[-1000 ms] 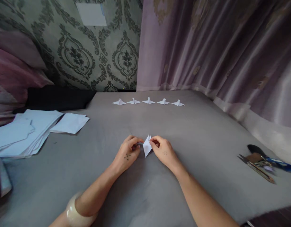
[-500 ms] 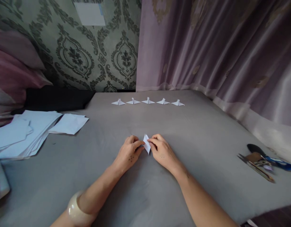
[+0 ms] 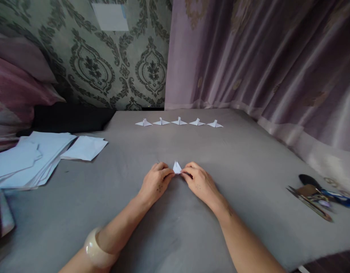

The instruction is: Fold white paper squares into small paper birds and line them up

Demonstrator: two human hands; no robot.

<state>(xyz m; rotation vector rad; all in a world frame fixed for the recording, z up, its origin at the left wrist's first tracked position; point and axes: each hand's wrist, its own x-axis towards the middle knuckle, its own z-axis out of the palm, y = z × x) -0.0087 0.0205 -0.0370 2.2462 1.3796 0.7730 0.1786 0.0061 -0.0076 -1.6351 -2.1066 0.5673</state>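
Note:
A small piece of folded white paper (image 3: 177,167) is held between my two hands near the middle of the grey surface. Its points rise upward and its lower edge runs level between my fingertips. My left hand (image 3: 159,178) pinches the left corner with thumb and forefinger. At the right corner, my right hand (image 3: 199,179) pinches in the same way. The other fingers of both hands are curled. Farther off, several folded paper cranes (image 3: 178,121) stand in a row with their wings spread.
White paper sheets (image 3: 52,151) lie stacked on the left, with a smaller stack of squares (image 3: 85,148) beside them. To the right are scissors with blue-and-black handles (image 3: 338,197) and a pointed tool (image 3: 311,206). A curtain (image 3: 234,57) hangs behind the grey surface (image 3: 234,151).
The folded paper has gone from a long diamond shape to a shorter one with a level lower edge. My right fingers have shifted from its face to its right corner.

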